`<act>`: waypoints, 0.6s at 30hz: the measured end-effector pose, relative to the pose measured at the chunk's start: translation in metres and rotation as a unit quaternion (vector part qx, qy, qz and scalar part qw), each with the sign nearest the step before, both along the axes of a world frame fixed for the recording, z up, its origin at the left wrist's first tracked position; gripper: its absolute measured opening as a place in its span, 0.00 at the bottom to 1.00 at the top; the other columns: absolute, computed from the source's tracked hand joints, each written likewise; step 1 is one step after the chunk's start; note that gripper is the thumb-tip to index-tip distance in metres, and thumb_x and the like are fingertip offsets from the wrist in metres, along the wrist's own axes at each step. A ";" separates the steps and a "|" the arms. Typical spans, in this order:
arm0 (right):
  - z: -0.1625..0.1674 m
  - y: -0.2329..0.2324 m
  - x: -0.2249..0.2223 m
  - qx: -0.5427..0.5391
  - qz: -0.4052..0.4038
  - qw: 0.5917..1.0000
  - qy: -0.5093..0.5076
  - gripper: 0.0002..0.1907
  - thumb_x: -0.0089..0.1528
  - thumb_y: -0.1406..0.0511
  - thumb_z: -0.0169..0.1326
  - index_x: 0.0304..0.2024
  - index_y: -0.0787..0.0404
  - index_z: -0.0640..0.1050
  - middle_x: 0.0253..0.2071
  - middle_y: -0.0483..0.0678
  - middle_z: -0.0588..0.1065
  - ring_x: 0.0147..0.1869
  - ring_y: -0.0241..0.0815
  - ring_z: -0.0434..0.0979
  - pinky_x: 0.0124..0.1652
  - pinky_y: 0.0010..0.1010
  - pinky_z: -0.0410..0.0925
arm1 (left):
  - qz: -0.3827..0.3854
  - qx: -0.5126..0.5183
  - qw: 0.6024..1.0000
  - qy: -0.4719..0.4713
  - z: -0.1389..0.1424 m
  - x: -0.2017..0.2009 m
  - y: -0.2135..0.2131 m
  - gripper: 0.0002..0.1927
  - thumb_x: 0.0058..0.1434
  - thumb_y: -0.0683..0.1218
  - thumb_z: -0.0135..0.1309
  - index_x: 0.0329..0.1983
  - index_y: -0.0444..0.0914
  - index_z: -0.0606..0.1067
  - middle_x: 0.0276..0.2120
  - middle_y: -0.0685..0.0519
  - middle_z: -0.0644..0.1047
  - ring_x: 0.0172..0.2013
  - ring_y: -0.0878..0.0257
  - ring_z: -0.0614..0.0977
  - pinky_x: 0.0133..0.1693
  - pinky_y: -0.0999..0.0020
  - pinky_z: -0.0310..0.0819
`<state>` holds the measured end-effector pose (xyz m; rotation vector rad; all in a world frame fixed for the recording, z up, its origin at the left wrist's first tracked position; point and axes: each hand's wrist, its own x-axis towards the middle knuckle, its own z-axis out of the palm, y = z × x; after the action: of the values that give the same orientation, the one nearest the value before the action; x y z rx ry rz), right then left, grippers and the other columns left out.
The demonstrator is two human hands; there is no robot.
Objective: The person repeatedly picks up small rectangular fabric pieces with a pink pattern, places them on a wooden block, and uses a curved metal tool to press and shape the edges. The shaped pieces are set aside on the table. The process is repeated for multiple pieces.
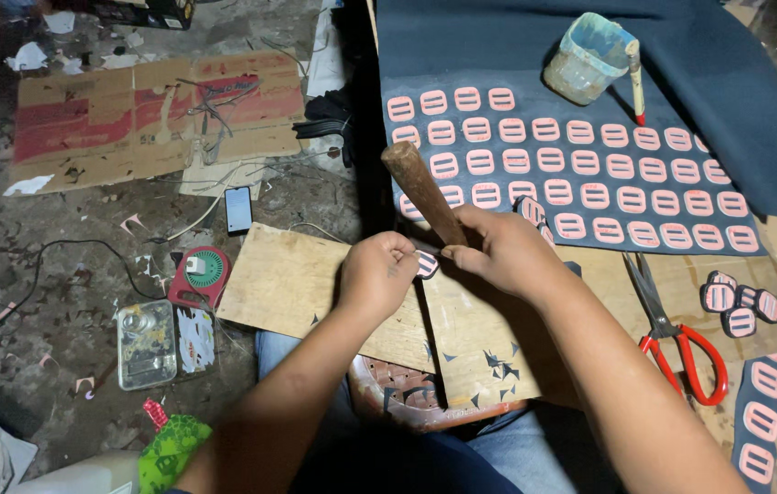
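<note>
Nearest the camera, over the person's lap in blue jeans (498, 439), two bare forearms reach forward and the hands meet above a wooden board (306, 284). The left hand (377, 271) is closed in a pinch on a small pink buckle-shaped piece (426, 264), holding it down at the edge of the board. The right hand (498, 249) is just beside it, almost touching, and is clamped around the lower end of a wooden-handled tool (421, 188) whose thick brown handle rises tilted up and to the left; its working tip is hidden behind the fingers. Small dark offcuts (501, 366) lie scattered on the near part of the board. To the right, red-handled scissors (681, 334) rest on a cardboard surface, with a small pile of loose pink pieces (736, 304) near them. To the left, on the dirty floor, stand a clear square container (145, 344) and a red and green round gadget (203, 273), with a phone (238, 209) a little beyond. Farther off, a dark sheet (589, 87) carries rows of pink pieces (580, 174) laid out side by side. At its far end sit a cloudy plastic cup (584, 57) and a brush (636, 80) leaning beside it, and flattened cardboard (150, 114) lies on the floor at far left.
</note>
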<state>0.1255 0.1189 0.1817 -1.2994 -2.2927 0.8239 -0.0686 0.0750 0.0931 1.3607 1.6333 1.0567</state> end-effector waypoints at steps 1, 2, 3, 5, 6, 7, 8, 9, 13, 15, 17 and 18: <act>0.000 0.000 0.000 0.015 0.004 1.000 -0.014 0.22 0.56 0.61 0.65 0.51 0.57 0.78 0.36 0.56 0.81 0.38 0.54 0.82 0.38 0.39 0.72 | 0.003 -0.003 1.000 -0.003 0.000 -0.001 0.000 0.06 0.56 0.43 0.59 0.33 0.35 0.79 0.26 0.51 0.83 0.26 0.66 0.83 0.33 0.70 0.76; 0.000 0.000 0.000 0.031 0.007 0.999 -0.028 0.22 0.56 0.60 0.65 0.51 0.56 0.78 0.36 0.56 0.81 0.38 0.56 0.81 0.37 0.40 0.71 | 0.006 -0.005 1.000 -0.006 -0.001 -0.001 0.000 0.06 0.56 0.44 0.59 0.33 0.35 0.79 0.26 0.51 0.83 0.26 0.65 0.83 0.33 0.69 0.76; 0.000 0.000 0.000 0.027 0.005 0.999 -0.026 0.22 0.56 0.60 0.65 0.52 0.56 0.78 0.36 0.56 0.81 0.38 0.56 0.81 0.37 0.40 0.71 | 0.009 -0.005 1.000 -0.009 -0.002 -0.002 0.000 0.07 0.56 0.44 0.60 0.33 0.35 0.79 0.26 0.51 0.83 0.26 0.65 0.83 0.33 0.69 0.76; 0.000 0.000 0.000 0.021 0.000 1.000 -0.024 0.22 0.55 0.60 0.65 0.52 0.55 0.78 0.36 0.55 0.81 0.38 0.56 0.81 0.37 0.40 0.71 | -0.020 -0.031 0.999 -0.031 -0.003 -0.007 0.004 0.08 0.55 0.44 0.61 0.34 0.34 0.78 0.27 0.51 0.82 0.27 0.66 0.82 0.32 0.69 0.76; 0.000 -0.001 0.000 0.005 -0.013 1.000 -0.024 0.23 0.55 0.60 0.65 0.52 0.55 0.78 0.36 0.55 0.81 0.37 0.55 0.81 0.37 0.40 0.71 | -0.035 -0.045 0.998 -0.041 -0.004 -0.008 0.005 0.09 0.55 0.44 0.62 0.34 0.34 0.78 0.28 0.51 0.82 0.28 0.67 0.82 0.32 0.70 0.76; 0.000 -0.001 0.000 -0.013 -0.025 0.999 -0.025 0.23 0.55 0.60 0.65 0.52 0.54 0.78 0.36 0.54 0.81 0.36 0.55 0.82 0.37 0.40 0.72 | -0.034 -0.034 0.998 -0.041 -0.005 -0.008 0.004 0.08 0.56 0.43 0.61 0.35 0.34 0.78 0.28 0.52 0.82 0.27 0.67 0.81 0.32 0.70 0.76; 0.000 -0.001 0.000 -0.031 -0.037 0.999 -0.025 0.23 0.56 0.59 0.64 0.53 0.54 0.77 0.36 0.54 0.81 0.36 0.55 0.82 0.37 0.39 0.72 | -0.034 -0.025 0.998 -0.040 -0.006 -0.008 0.004 0.07 0.56 0.43 0.60 0.35 0.34 0.78 0.28 0.52 0.82 0.27 0.68 0.81 0.31 0.71 0.76; -0.001 -0.001 0.000 -0.029 -0.031 0.999 -0.012 0.22 0.56 0.60 0.64 0.52 0.54 0.77 0.36 0.54 0.81 0.36 0.54 0.83 0.38 0.39 0.72 | -0.034 -0.014 0.999 -0.040 -0.007 -0.007 0.003 0.07 0.57 0.42 0.59 0.35 0.34 0.78 0.28 0.53 0.83 0.26 0.68 0.81 0.31 0.71 0.75; -0.001 -0.002 -0.001 -0.001 -0.001 1.000 0.004 0.22 0.56 0.61 0.64 0.52 0.56 0.77 0.37 0.55 0.81 0.38 0.54 0.82 0.39 0.39 0.72 | -0.020 0.006 0.999 -0.042 -0.013 -0.007 0.002 0.06 0.56 0.42 0.61 0.34 0.33 0.79 0.26 0.52 0.82 0.26 0.69 0.80 0.31 0.72 0.75; -0.001 -0.002 -0.001 0.005 0.001 1.000 -0.015 0.23 0.55 0.61 0.65 0.52 0.56 0.78 0.36 0.56 0.81 0.39 0.56 0.82 0.39 0.39 0.72 | -0.007 0.009 0.999 -0.048 -0.016 -0.007 0.002 0.07 0.55 0.42 0.62 0.33 0.33 0.79 0.27 0.53 0.82 0.27 0.70 0.81 0.32 0.73 0.75; -0.001 -0.002 -0.001 -0.003 -0.008 0.999 -0.040 0.22 0.55 0.60 0.65 0.51 0.55 0.78 0.36 0.56 0.81 0.39 0.56 0.82 0.38 0.40 0.71 | -0.007 -0.020 0.997 -0.075 -0.020 -0.010 0.006 0.08 0.55 0.43 0.63 0.33 0.33 0.78 0.27 0.53 0.81 0.28 0.70 0.80 0.32 0.72 0.76; -0.001 -0.001 -0.001 0.002 -0.008 0.999 -0.034 0.22 0.55 0.60 0.65 0.51 0.56 0.78 0.36 0.56 0.81 0.39 0.56 0.82 0.38 0.39 0.71 | -0.007 -0.034 0.995 -0.089 -0.021 -0.011 0.009 0.09 0.55 0.43 0.64 0.34 0.33 0.78 0.27 0.53 0.81 0.28 0.70 0.80 0.32 0.72 0.76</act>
<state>0.1240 0.1175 0.1811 -1.3621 -2.3311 0.7819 -0.0792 0.0837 0.0722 1.1973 1.5131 1.0724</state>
